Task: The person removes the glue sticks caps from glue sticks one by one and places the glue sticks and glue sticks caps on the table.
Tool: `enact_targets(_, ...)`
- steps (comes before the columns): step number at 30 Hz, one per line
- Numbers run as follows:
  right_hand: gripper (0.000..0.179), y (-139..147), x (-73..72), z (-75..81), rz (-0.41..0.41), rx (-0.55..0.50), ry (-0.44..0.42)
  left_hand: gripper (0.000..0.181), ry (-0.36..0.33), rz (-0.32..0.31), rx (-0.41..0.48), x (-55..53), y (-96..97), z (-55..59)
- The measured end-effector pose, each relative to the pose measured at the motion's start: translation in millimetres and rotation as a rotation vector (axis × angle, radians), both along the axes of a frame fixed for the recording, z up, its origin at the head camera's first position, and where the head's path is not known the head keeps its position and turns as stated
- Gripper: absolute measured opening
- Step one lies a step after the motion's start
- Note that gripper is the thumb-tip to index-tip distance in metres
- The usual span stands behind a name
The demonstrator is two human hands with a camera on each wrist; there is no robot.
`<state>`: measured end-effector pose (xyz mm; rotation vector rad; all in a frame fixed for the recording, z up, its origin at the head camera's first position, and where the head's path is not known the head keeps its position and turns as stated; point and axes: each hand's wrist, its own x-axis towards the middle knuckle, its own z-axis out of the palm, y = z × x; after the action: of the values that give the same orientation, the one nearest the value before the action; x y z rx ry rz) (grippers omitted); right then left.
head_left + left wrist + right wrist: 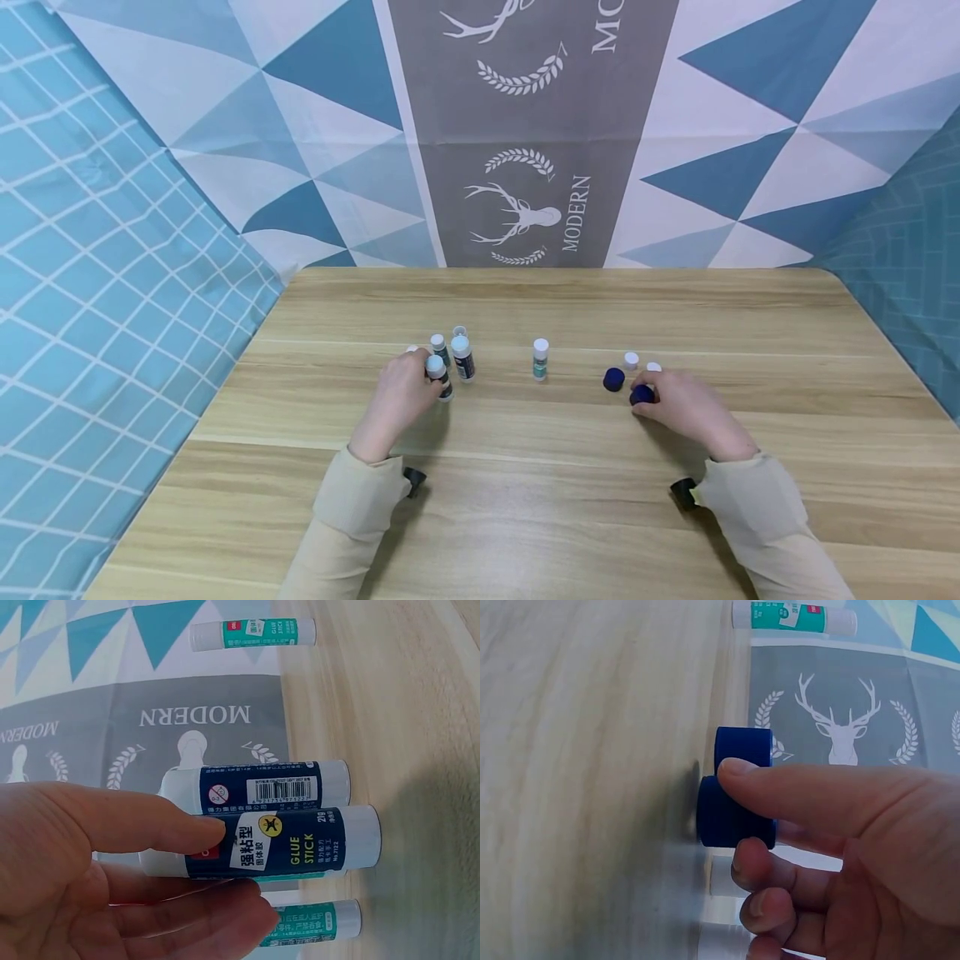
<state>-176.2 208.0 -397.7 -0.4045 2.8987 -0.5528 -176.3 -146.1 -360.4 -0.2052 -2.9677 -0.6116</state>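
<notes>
My left hand (pixel 397 396) pinches a navy glue stick (pixel 300 844) with a white cap, held roughly upright. Right beside it stands a second navy glue stick (pixel 463 363). Green glue sticks are close by, one green glue stick (pixel 319 922) partly hidden by my fingers. Another green glue stick (pixel 540 360) stands alone between the hands. On the other side, my right hand (pixel 690 410) pinches a short dark-blue cylinder (pixel 731 814), perhaps a cap. A similar blue cylinder (pixel 613 380) is next to it. Whether the held things touch the table, I cannot tell.
Two small white cylinders, one white piece (pixel 631 360) and another white piece (pixel 654 367), sit behind the right hand. The wooden table (pixel 525 517) ends at a patterned cloth backdrop (pixel 525 125). Black straps or devices are at both wrists.
</notes>
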Motion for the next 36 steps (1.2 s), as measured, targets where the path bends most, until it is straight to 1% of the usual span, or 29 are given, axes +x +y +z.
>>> enact_targets(7, 0.032, -0.6, -0.4, -1.2, -0.006, 0.012, 0.003, 0.027, -0.005, 0.021, 0.051, 2.0, -0.4, 1.7)
enact_targets(17, 0.033, -2.1, -0.2, 1.0, -0.019, 0.038, 0.005, 0.026, 0.032, 0.033, 0.053, 0.5, -1.3, 0.4)
enact_targets(23, 0.033, -3.4, 0.4, 1.7, -0.019, 0.042, 0.012, 0.026, 0.053, 0.03, 0.082, 1.9, 0.1, 4.0)
enact_targets(27, 0.036, -4.4, 2.1, 4.7, -0.032, 0.044, 0.006, 0.029, 0.086, 0.023, 0.1, 3.1, 1.7, 7.6)
enact_targets(29, 0.04, -4.9, 3.6, 7.6, -0.046, 0.042, -0.009, 0.03, 0.117, 0.005, 0.109, 3.2, 3.0, 8.8)
enact_targets(32, 0.045, -6.2, 5.9, 13.1, -0.069, 0.037, -0.008, 0.031, 0.213, -0.036, 0.14, 3.7, 6.8, 9.3)
enact_targets(36, 0.048, -12.1, 6.8, 19.9, -0.063, 0.047, 0.13, 0.028, 0.381, -0.083, 0.177, 5.9, 18.2, 9.1)
